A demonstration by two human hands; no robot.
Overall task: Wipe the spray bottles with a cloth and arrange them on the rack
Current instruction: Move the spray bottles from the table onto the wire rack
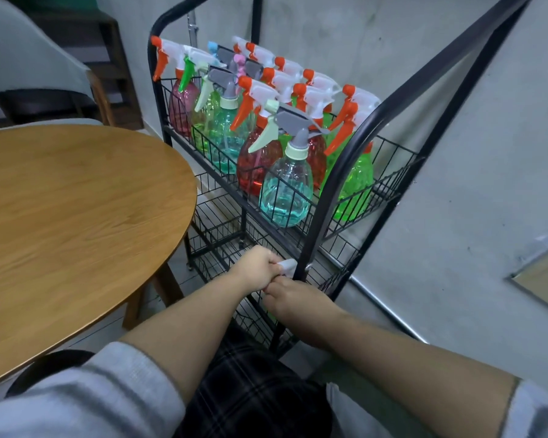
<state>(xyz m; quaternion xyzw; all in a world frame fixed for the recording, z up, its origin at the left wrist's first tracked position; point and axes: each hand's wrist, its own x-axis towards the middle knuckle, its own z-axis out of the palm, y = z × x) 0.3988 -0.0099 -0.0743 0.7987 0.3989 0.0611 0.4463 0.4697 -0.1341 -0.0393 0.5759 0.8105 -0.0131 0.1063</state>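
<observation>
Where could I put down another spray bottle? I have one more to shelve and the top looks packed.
The top basket is crowded with spray bottles from end to end. The wire shelf below it shows bare mesh. The round wooden table, left of the rack, is bare where visible. Both hands, left and right, work low by the rack's front post.

A single head-worn camera looks forward and steeply down, close over the forearms, facing the rack (pixel 332 172) against the wall (pixel 475 153).
</observation>
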